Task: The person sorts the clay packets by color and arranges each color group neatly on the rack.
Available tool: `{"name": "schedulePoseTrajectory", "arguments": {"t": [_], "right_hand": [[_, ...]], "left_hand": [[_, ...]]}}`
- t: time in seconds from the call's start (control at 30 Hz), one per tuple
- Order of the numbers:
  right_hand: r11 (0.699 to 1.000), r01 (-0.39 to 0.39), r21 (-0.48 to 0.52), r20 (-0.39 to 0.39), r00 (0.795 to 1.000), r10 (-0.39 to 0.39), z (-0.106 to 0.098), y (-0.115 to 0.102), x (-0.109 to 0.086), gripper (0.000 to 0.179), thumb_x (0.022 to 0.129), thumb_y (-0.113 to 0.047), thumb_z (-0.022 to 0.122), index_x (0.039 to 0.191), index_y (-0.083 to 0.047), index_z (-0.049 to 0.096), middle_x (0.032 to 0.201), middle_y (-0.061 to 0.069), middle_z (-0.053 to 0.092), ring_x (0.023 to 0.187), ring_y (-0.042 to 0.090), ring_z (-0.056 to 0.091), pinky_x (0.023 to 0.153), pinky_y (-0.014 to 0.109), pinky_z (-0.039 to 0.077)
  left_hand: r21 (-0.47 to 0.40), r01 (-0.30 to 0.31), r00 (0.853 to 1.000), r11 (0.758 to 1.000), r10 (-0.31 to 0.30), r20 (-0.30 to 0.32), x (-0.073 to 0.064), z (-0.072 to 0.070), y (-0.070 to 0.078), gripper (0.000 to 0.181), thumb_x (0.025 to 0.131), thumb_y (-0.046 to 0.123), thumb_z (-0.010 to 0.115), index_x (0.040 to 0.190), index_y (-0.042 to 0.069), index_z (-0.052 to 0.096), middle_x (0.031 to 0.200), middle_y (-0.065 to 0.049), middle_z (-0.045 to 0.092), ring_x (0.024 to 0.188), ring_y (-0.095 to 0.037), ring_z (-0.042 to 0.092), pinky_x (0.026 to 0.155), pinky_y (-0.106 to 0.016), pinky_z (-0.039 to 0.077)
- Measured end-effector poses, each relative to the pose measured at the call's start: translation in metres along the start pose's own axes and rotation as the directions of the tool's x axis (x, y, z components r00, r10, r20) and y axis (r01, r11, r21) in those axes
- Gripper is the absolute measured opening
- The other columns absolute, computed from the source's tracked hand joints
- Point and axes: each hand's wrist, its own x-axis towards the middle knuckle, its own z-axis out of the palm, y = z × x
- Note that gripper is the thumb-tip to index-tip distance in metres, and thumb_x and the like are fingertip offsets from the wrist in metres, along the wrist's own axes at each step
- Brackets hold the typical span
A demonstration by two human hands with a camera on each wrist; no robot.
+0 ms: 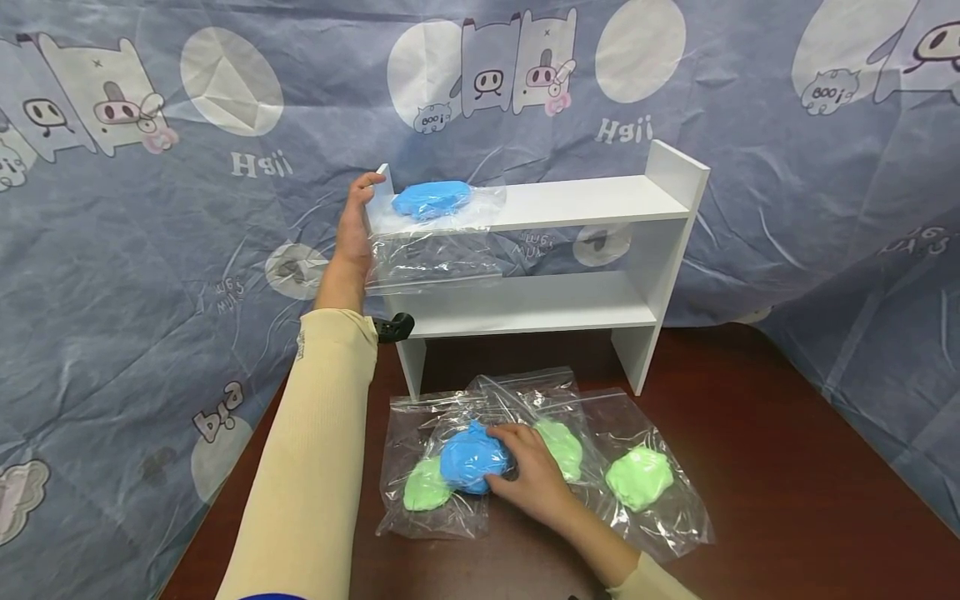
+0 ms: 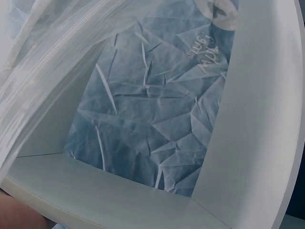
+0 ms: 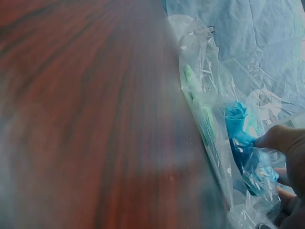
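My left hand (image 1: 357, 221) is raised at the left side panel of a white two-tier shelf (image 1: 577, 200), its bent fingertips over the panel's upper edge. Beside it, a clear zip bag with a flat blue clay lump (image 1: 431, 200) lies on the top tier, its open plastic hanging over the front edge. Down on the table, my right hand (image 1: 536, 475) grips another bagged blue clay lump (image 1: 472, 457) between thumb and fingers. The right wrist view shows the thumb and fingers pressed into that blue clay (image 3: 238, 133) through the plastic.
Bags with green clay lie around the right hand: one green lump (image 1: 427, 485) at left, one (image 1: 561, 450) behind the hand, one (image 1: 640, 477) at right. The dark wooden table (image 1: 787, 467) meets a printed blue cloth (image 1: 225, 208) behind and at the sides.
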Motion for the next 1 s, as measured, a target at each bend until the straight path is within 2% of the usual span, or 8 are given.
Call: {"name": "schedulePoseTrajectory", "arguments": {"t": [0.1, 0.2, 0.37, 0.43, 0.67, 1.0], "right_hand": [[1.0, 0.014, 0.009, 0.001, 1.0, -0.014, -0.005, -0.002, 0.0, 0.064, 0.07, -0.019, 0.086, 0.13, -0.011, 0.064, 0.126, 0.003, 0.063, 0.119, 0.023, 0.054, 0.098, 0.043, 0.049], [1.0, 0.024, 0.008, 0.001, 1.0, -0.024, -0.009, -0.002, 0.0, 0.065, 0.07, -0.018, 0.085, 0.131, -0.011, 0.064, 0.128, 0.002, 0.063, 0.119, 0.022, 0.054, 0.098, 0.042, 0.048], [0.997, 0.078, -0.019, -0.01, 0.997, -0.078, -0.017, -0.003, 0.0, 0.066, 0.069, -0.018, 0.085, 0.13, -0.011, 0.064, 0.128, 0.003, 0.063, 0.119, 0.024, 0.055, 0.097, 0.045, 0.049], [0.994, 0.102, -0.035, -0.016, 0.995, -0.103, -0.021, -0.003, 0.001, 0.066, 0.068, -0.018, 0.085, 0.13, -0.011, 0.064, 0.128, 0.003, 0.063, 0.119, 0.024, 0.056, 0.096, 0.045, 0.05], [0.99, 0.138, -0.037, -0.025, 0.99, -0.138, -0.037, -0.003, 0.004, 0.066, 0.068, -0.016, 0.086, 0.129, -0.009, 0.064, 0.127, 0.003, 0.063, 0.118, 0.025, 0.057, 0.096, 0.044, 0.048], [0.993, 0.116, -0.01, -0.003, 0.993, -0.116, -0.067, -0.003, 0.0, 0.064, 0.07, -0.01, 0.085, 0.131, -0.009, 0.063, 0.131, 0.004, 0.061, 0.123, 0.026, 0.054, 0.1, 0.053, 0.046]], "left_hand": [[0.03, 0.003, 1.0, 1.0, -0.003, 0.001, 0.0, -0.001, 0.001, 0.043, 0.091, 0.029, 0.033, 0.124, 0.008, 0.05, 0.157, -0.014, 0.026, 0.146, -0.03, 0.019, 0.117, -0.036, 0.017], [0.042, 0.011, 1.0, 0.999, -0.012, 0.005, 0.0, -0.001, 0.001, 0.045, 0.091, 0.03, 0.033, 0.126, 0.006, 0.049, 0.161, -0.015, 0.021, 0.152, -0.032, 0.01, 0.12, -0.04, 0.011], [0.04, 0.028, 1.0, 0.999, -0.028, 0.004, 0.0, -0.003, -0.001, 0.046, 0.093, 0.032, 0.033, 0.128, 0.007, 0.048, 0.162, -0.013, 0.02, 0.153, -0.026, 0.009, 0.121, -0.041, 0.007], [0.04, 0.023, 1.0, 0.999, -0.024, 0.005, 0.0, -0.004, -0.001, 0.05, 0.092, 0.033, 0.034, 0.13, 0.004, 0.047, 0.162, -0.014, 0.02, 0.152, -0.025, 0.01, 0.122, -0.042, 0.007], [0.021, 0.002, 1.0, 1.0, -0.002, 0.022, 0.001, -0.006, -0.003, 0.038, 0.089, 0.041, 0.044, 0.119, 0.021, 0.056, 0.158, -0.011, 0.026, 0.151, -0.021, 0.012, 0.122, -0.041, 0.004], [0.04, 0.015, 1.0, 0.999, -0.015, -0.005, -0.001, -0.001, -0.001, 0.048, 0.092, 0.032, 0.033, 0.129, 0.005, 0.047, 0.161, -0.014, 0.022, 0.152, -0.025, 0.011, 0.121, -0.04, 0.007]]}}
